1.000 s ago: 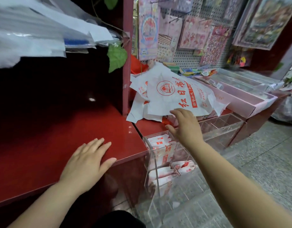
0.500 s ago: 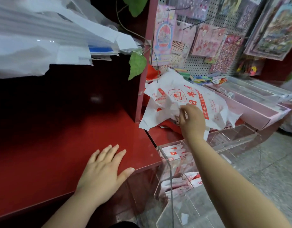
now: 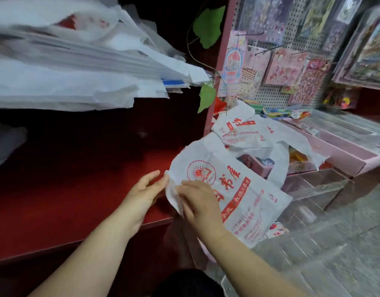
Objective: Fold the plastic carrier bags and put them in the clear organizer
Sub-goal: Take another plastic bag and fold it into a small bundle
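Head view: a red table (image 3: 56, 200) fills the left, and the clear organizer (image 3: 317, 183) stands just off its right end. A white carrier bag (image 3: 244, 196) with red print is spread over the table's corner and partly in front of the organizer. The right hand (image 3: 199, 204) pinches the bag's near corner, and the left hand (image 3: 142, 196) touches the same edge with straight fingers.

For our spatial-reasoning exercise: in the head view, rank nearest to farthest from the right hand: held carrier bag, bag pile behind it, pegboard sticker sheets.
1. Held carrier bag, gripped by the right hand.
2. Bag pile, just behind.
3. Pegboard sticker sheets, back wall.
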The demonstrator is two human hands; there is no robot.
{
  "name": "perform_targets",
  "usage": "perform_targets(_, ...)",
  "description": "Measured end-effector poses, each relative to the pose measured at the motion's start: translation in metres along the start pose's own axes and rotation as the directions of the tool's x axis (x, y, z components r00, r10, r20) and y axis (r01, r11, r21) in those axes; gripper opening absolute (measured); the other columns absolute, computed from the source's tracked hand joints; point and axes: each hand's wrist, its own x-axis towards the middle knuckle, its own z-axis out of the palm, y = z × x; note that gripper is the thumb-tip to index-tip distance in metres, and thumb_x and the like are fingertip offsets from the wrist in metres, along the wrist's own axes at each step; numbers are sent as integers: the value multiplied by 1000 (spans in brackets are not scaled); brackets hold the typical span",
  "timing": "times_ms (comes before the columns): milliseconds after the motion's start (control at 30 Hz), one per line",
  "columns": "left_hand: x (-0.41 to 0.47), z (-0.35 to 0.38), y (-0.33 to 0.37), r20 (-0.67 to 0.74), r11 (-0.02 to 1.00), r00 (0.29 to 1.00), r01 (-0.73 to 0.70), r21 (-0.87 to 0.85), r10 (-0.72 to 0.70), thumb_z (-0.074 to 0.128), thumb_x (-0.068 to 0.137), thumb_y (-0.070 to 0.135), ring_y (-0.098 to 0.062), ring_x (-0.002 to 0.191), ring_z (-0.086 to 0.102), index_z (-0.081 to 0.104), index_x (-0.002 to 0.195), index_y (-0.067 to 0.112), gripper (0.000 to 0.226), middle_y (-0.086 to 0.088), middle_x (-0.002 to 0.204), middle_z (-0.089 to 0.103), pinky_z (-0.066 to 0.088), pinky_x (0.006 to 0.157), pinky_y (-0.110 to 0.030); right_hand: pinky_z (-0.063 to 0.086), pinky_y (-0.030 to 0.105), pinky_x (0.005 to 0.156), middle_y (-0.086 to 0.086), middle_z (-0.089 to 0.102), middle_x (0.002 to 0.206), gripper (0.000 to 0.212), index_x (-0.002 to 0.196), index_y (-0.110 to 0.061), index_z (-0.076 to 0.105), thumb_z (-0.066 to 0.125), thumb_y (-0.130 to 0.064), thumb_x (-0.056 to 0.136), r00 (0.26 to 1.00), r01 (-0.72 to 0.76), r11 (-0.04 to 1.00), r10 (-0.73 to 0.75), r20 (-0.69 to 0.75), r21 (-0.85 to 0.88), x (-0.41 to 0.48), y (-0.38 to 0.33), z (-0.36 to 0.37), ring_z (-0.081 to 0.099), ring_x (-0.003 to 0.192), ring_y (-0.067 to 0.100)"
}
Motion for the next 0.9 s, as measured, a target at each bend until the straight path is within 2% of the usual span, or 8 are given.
perform_targets(67,-3,-19,-2,-39,999,999,1,51,1,60,85,10,-21,96,61,53,121,11,36,-8,98,66,40,101,-33,37,31,63,10,63,66,24,72,-3,64,44,-12,81,994,-21,998,15,106,57,1,-10,15,56,60,27)
perform_targets(233,-11,-60,6,-180,971,975,-90,220,131,58,85,-2,-7,69,61,61,94,15,19,2,79,64,45,66,-15,37,21,71,5,67,74,26,81,-7,65,45,-23,80,971,27,998,-42,236,63,7,-34,37,52,70,13)
perform_targets(367,-4,-112,15,-375,858,873,-91,505,313,57,86,-1,-12,71,54,63,99,10,18,4,77,58,38,62,-18,26,31,102,1,61,118,69,123,-14,55,33,-59,74,868,-129,992,118,482,-11,4,-33,30,53,109,18)
perform_targets(500,2,-164,19,-477,749,780,16,662,405,52,86,-1,-29,93,56,64,108,4,26,-13,101,63,39,76,-28,12,28,109,-6,55,128,85,123,-20,53,17,-71,65,793,-178,974,227,565,-141,2,-13,16,46,120,11)
perform_targets(600,-5,-184,14,-488,643,722,77,762,491,52,88,2,-37,110,52,61,116,2,30,-21,117,60,38,95,-39,24,26,105,-3,53,132,83,118,-16,57,20,-71,68,746,-194,970,243,619,-148,3,-5,11,47,119,13)
perform_targets(733,-22,-168,1,-183,414,724,-154,897,665,49,86,29,-33,106,57,67,108,3,39,-15,112,64,37,95,-41,19,21,108,2,37,146,54,133,-14,47,41,-49,92,706,-195,970,241,666,-145,12,-9,19,32,134,15)
perform_targets(800,-34,-149,-9,63,369,829,-313,875,555,40,79,54,-23,109,55,68,109,9,61,-7,114,64,34,97,-37,13,20,110,2,30,149,50,138,-15,41,42,-41,95,691,-174,968,252,677,-183,19,-14,30,25,138,15)
perform_targets(900,-44,-135,-29,360,160,858,-439,884,367,21,76,82,-8,117,48,66,113,20,85,2,122,60,24,102,-23,11,23,111,4,22,153,54,141,-17,34,38,-44,95,673,-166,955,290,680,-244,31,-17,45,18,140,16)
